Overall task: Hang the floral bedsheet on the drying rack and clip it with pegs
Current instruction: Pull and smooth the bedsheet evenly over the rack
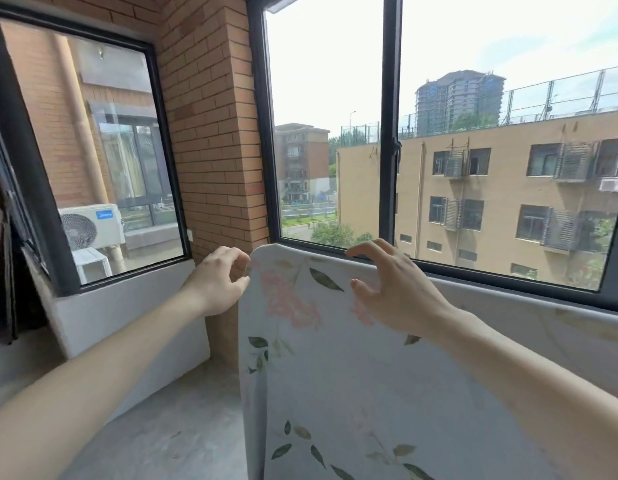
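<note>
Cotton-look floral bedsheet (335,375): draped over a hidden rail, presumably the drying rack, below the window frame (390,133); top fold level, left corner rounded. Left hand (219,282): fingers lightly curled at the sheet's left edge; whether they pinch it, cannot tell. Right hand (394,292): fingers spread, hovering at the top fold, holding nothing. Advice: square the edge, smooth the fold, then clip. Pegs: none visible. Nearby: brick pillar (214,133) just left, crowding the corner.

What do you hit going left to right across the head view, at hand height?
Air conditioner unit outside the left window → left hand at the sheet's corner → floral bedsheet → right hand, fingers spread at the sheet's top edge.
</note>
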